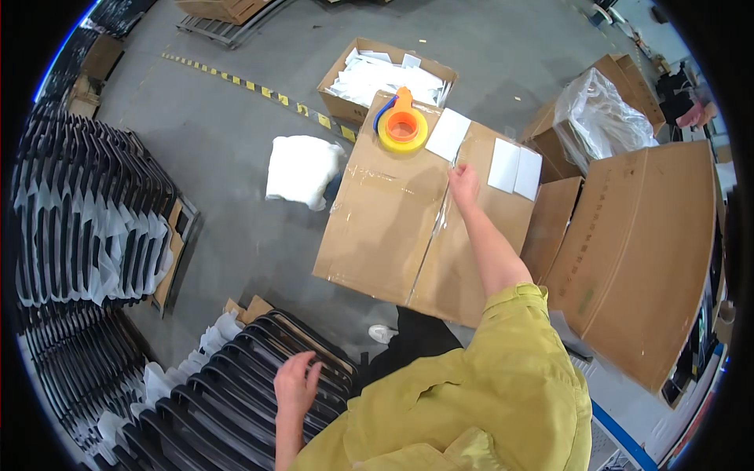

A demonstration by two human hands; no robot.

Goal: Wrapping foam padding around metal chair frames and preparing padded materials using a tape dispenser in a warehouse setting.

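Note:
My right hand [464, 184] reaches over a taped brown cardboard box [385, 228], its fingers closed by the centre seam. Just beyond the fingertips lies a white rectangular sheet [448, 134]; whether they pinch its edge or something else, I cannot make out. Two more white sheets [503, 165] rest on the box to the right. An orange tape dispenser with yellow tape [402, 129] sits at the far left of the box top. Low on the left, my left hand [295, 383] is open, thumb apart, over a row of black curved frames [228, 377], holding nothing.
Behind the box stands an open carton of white pieces [385, 77]. A stool with a white cover [302, 171] is left of it. Racked black frames [86, 212] fill the left side. Large cartons [628, 251] and clear plastic wrap [601, 114] crowd the right.

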